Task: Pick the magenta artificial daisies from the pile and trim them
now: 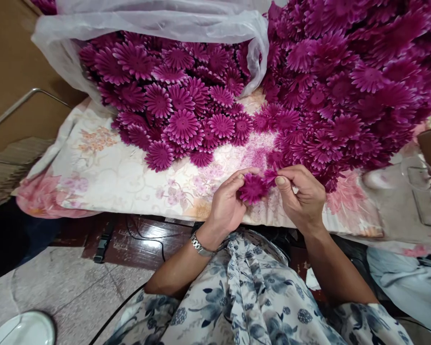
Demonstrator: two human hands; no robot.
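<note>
Between thumb and fingers, my left hand (228, 201) pinches a purple artificial flower head (253, 188) above the front of the table. Close beside it on the right, my right hand (301, 194) grips a second purple flower piece (270, 176) by its edge. The two pieces are side by side and seem to touch; whether they are joined I cannot tell. Just beyond my hands lies a large heap of purple flower heads (316, 98). More flower heads (182, 125) spill from an open translucent plastic bag (147, 25) at the back left.
A floral cloth (136, 184) with purple dust on it covers the table. At the right edge stands a clear plastic cup or container (418, 173). Cardboard (21, 43) rises at the left. A white round object (23, 330) is on the tiled floor, lower left.
</note>
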